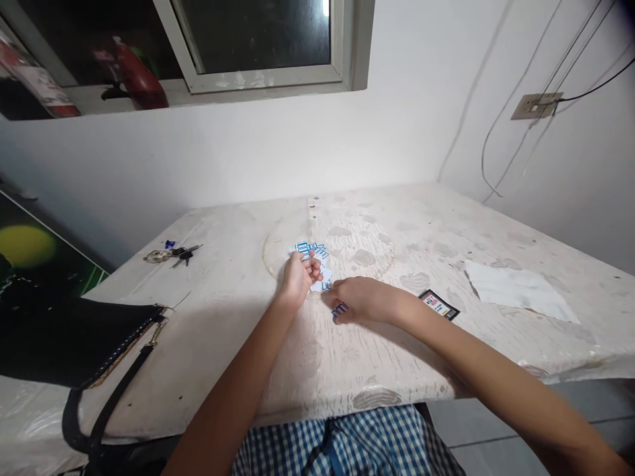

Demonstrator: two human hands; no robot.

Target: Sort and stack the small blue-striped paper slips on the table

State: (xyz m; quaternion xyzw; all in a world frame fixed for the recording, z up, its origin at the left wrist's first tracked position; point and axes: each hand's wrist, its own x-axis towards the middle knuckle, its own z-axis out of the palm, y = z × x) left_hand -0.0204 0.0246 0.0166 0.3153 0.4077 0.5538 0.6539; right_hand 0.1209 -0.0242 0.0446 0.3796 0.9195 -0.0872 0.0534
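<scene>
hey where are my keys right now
In the head view, your keys lie on the left side of the table, beyond the black bag and close to a small blue object.

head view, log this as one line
left hand: at blue-and-white cards; right hand: at blue-marked card; black bag: left of hands; keys: beyond bag

Thin white rectangular cards (323, 274) carry blue print. The off-white plastic desk cover (342, 363) bears grey rounded blotches. The flat leather-like bag (74, 340) is mostly black, the cloth garment (370, 443) blue-and-white checked, the tapered bottle (143, 80) red.
</scene>
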